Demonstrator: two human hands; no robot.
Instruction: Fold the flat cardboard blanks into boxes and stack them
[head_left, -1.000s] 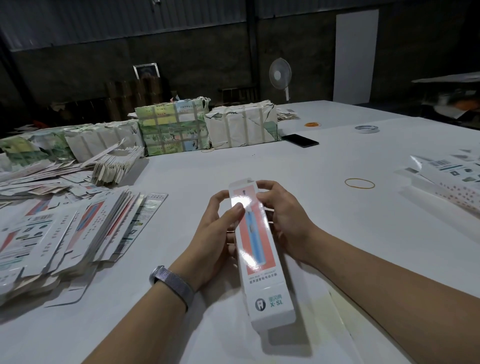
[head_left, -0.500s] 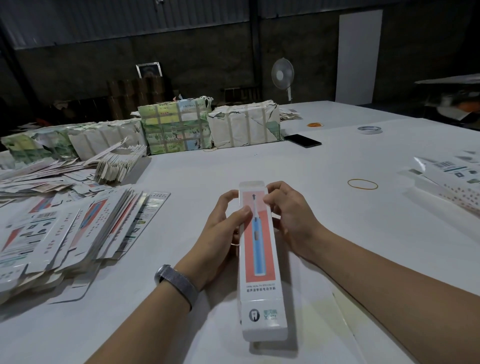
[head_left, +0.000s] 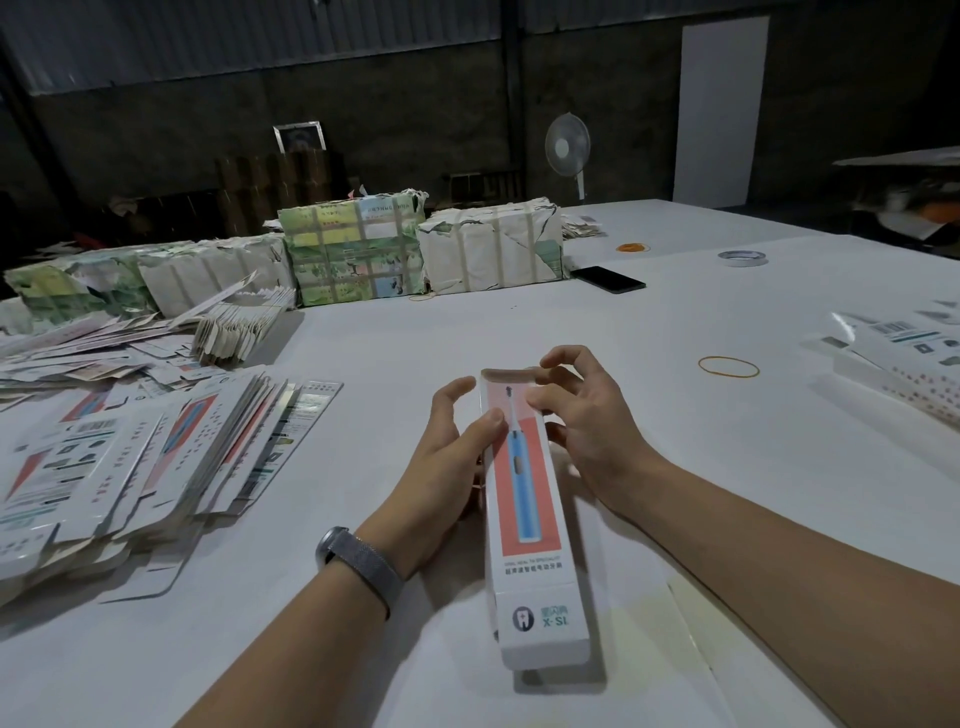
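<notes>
A long white box (head_left: 530, 525) with a red panel and a blue toothbrush picture lies lengthwise on the white table (head_left: 675, 467), its far end flap open. My left hand (head_left: 447, 457) grips its left side near the far end, thumb on the top face. On the other side my right hand (head_left: 582, 426) has its thumb on the top face and its fingers spread above the far end. A fanned pile of flat blanks (head_left: 130, 467) lies to the left. Folded boxes (head_left: 904, 364) lie at the right edge.
Paper-wrapped bundles (head_left: 488, 249) line the back of the table, with loose blanks (head_left: 78, 348) at the far left. A black phone (head_left: 608, 279), a tape roll (head_left: 742, 257) and rubber bands (head_left: 729, 367) lie on the right half. A fan (head_left: 567, 145) stands behind.
The box has straightened and its near end has slid toward me. My right hand's fingers have lifted and spread over the far end; my left hand keeps its grip.
</notes>
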